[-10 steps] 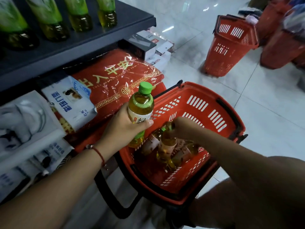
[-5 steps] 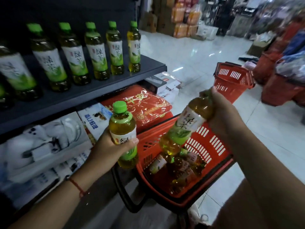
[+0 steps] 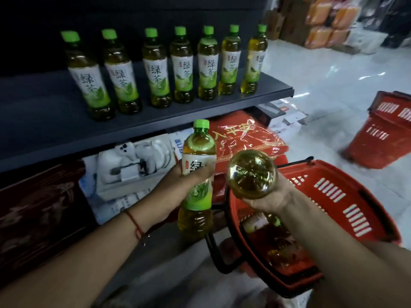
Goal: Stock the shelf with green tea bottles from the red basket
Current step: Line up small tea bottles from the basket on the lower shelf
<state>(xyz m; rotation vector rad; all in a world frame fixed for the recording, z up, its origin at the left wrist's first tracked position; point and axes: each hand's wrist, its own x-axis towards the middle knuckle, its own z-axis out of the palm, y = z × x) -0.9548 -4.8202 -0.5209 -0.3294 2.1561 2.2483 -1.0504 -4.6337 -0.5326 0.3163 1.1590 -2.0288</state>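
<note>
Fingers (image 3: 201, 174) gripping bottle (image 3: 196, 174), shelf (image 3: 66, 121) above

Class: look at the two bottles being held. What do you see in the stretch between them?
In the head view, only the red printed packet shows behind the gap between the left-hand bottle and the right-hand bottle; nothing sits between them.

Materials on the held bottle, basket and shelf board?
Bottle in the left hand: clear glossy plastic, tea visible through it, printed wrap label. Red basket: moulded plastic, slotted walls. Shelf: dark matte board, probably painted metal; cannot confirm.
</note>
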